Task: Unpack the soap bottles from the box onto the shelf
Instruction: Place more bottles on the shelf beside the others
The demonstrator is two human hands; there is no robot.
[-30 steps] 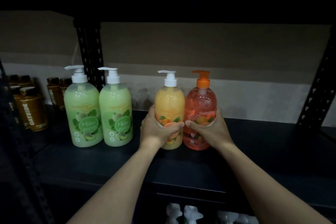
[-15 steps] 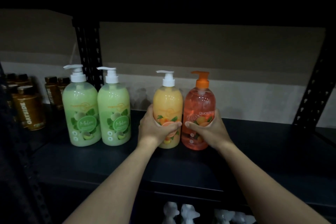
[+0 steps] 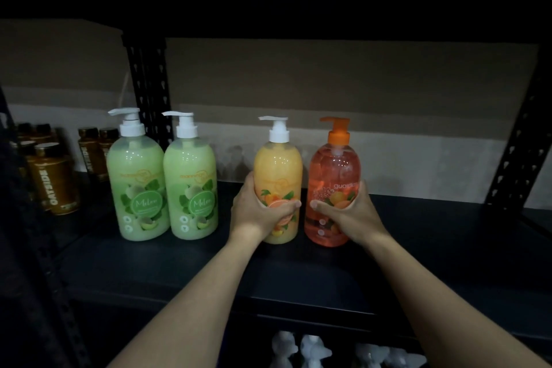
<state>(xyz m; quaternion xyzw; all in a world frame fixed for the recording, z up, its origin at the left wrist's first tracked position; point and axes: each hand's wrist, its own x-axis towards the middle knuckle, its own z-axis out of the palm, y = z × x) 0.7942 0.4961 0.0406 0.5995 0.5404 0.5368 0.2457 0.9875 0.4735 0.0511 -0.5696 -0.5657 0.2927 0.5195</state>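
Two soap bottles stand upright side by side on the dark shelf [image 3: 418, 248]. My left hand [image 3: 257, 210] grips the yellow bottle [image 3: 278, 170] with the white pump, thumb across its label. My right hand [image 3: 349, 215] grips the orange bottle [image 3: 334, 167] with the orange pump. Two green melon bottles [image 3: 137, 188] [image 3: 192, 188] stand together further left on the same shelf. The box is out of view.
Brown Oatside bottles [image 3: 55, 179] crowd the far left. Black perforated posts [image 3: 149, 86] [image 3: 519, 140] rise behind the green bottles and at the right. White pump tops [image 3: 310, 349] show on the level below. Bare shelf lies right of the orange bottle.
Both hands keep their grip on the two bottles, which stay put. The view has shifted only slightly.
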